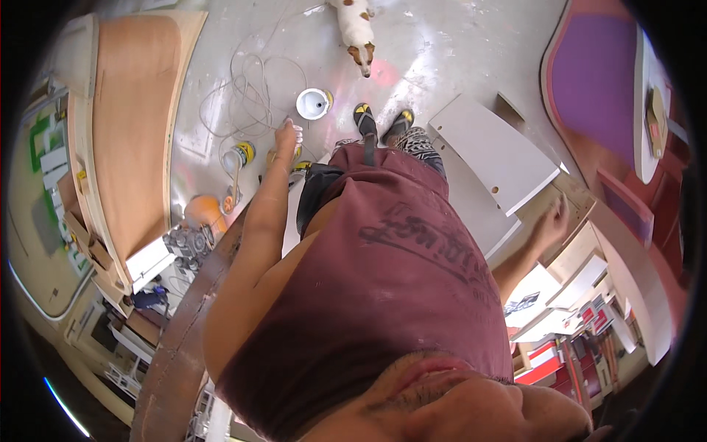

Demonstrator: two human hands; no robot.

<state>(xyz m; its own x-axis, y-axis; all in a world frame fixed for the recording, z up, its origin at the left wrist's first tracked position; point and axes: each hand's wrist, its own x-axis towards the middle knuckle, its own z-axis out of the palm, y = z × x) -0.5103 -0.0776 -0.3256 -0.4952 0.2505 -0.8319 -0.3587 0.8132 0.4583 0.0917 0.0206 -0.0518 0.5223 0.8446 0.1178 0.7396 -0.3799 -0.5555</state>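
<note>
My left hand [287,135] is out ahead on the left, its fingers closed. White shows at the fingertips, and I cannot make out what they hold, if anything. Just beyond it a white bucket [312,104] stands on the floor, with pale contents and a dark spot inside. A can with a yellow label [242,153] is to the left of this hand. On my right side, my right hand [552,223] is held out with its fingers loosely extended, nearest to a wooden edge [578,197]. Nothing shows in it. White panels [493,151] lie between my feet and that hand.
A dog [356,33] stands on the floor ahead. Loose cable [250,92] coils left of the bucket. A large curved wooden panel [136,110] rises at left, near an orange container [205,212]. A purple-topped piece [595,77] stands at far right.
</note>
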